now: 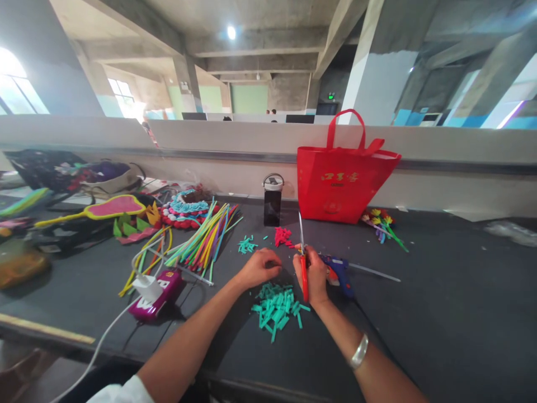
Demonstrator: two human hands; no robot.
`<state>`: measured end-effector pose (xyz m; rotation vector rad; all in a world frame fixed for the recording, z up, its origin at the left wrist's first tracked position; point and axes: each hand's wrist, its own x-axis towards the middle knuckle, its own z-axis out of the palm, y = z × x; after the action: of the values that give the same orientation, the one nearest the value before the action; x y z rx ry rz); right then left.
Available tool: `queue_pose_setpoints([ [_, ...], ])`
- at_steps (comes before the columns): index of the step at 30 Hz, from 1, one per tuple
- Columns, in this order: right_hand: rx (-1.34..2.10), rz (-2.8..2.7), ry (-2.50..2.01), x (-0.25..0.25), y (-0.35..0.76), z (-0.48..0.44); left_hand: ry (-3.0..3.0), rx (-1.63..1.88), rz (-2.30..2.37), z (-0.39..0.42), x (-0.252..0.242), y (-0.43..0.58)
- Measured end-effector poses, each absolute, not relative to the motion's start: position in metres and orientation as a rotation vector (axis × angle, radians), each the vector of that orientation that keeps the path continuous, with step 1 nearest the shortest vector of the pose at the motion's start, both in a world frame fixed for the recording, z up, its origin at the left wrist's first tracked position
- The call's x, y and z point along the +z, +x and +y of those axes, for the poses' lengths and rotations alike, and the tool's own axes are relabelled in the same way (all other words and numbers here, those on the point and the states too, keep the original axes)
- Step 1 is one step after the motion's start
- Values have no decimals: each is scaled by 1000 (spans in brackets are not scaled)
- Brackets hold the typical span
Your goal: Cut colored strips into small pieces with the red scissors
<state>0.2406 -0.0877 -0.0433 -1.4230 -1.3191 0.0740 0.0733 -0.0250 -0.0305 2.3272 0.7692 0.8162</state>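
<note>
White sleeve, wide silver bracelet

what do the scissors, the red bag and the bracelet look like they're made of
Scissors: greyish, slightly shiny blades suggest steel; bright orange-red handles suggest smooth plastic. Red bag: soft sheen and standing sides suggest laminated nonwoven fabric, possibly coated paper. Bracelet: bright silvery highlights suggest polished metal.

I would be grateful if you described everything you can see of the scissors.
The scissors have orange-red handles, apparently plastic, and a slim silver blade section that looks like metal. The right hand grips them and hides part of the handles. They point forward, between the left hand and the blue glue gun. Whether the blades are fully closed is unclear.
</note>
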Motion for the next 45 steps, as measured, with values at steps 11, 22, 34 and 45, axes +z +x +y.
queue_pose_setpoints([
  [11,99,-1342,-1421,-48,242,-85,2493,446,729,-54,-35,93],
  [22,384,-1410,-1254,-37,229,-96,1457,845,804,-44,-28,88],
  [34,407,-1308,-1265,-36,234,-93,1431,912,832,-38,-19,80],
  [45,369,-1408,-1278,-44,230,-92,1531,778,798,-44,-21,84],
])
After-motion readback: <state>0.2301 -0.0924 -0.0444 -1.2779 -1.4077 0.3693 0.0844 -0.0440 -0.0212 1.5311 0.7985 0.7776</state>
